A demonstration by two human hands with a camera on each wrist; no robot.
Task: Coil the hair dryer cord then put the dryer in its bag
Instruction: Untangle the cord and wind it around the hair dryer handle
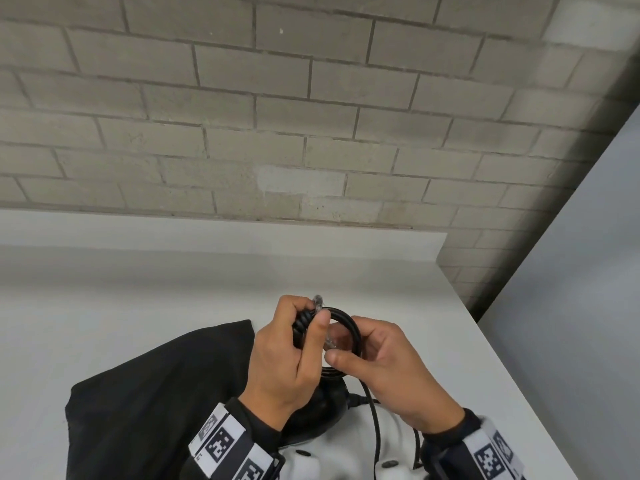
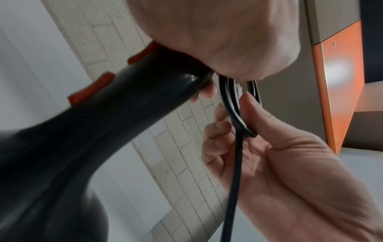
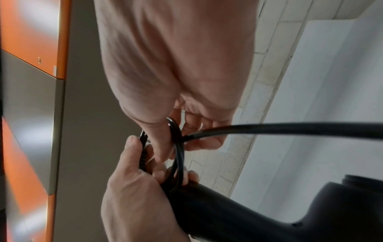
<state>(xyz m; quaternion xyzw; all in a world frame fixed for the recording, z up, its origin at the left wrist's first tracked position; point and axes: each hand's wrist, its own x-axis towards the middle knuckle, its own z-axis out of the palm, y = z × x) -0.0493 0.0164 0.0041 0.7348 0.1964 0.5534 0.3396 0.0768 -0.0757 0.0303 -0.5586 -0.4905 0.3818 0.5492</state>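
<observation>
The black hair dryer cord (image 1: pixel 354 326) is wound into a small coil held between both hands above the table. My left hand (image 1: pixel 284 358) grips the coil's left side, thumb on top, where a clear tie (image 1: pixel 318 302) sticks out. My right hand (image 1: pixel 398 368) pinches the coil's right side. The black dryer (image 1: pixel 332 400) lies under the hands, mostly hidden. In the left wrist view its handle (image 2: pixel 103 131) has orange buttons. A loose length of cord (image 3: pixel 290 129) runs from the coil toward the dryer (image 3: pixel 248 212). The black bag (image 1: pixel 156 393) lies flat at the left.
The white table (image 1: pixel 173 289) stands against a grey brick wall (image 1: pixel 311 116); its right edge runs diagonally past my right hand. An orange and grey cabinet (image 2: pixel 335 81) shows in the wrist views.
</observation>
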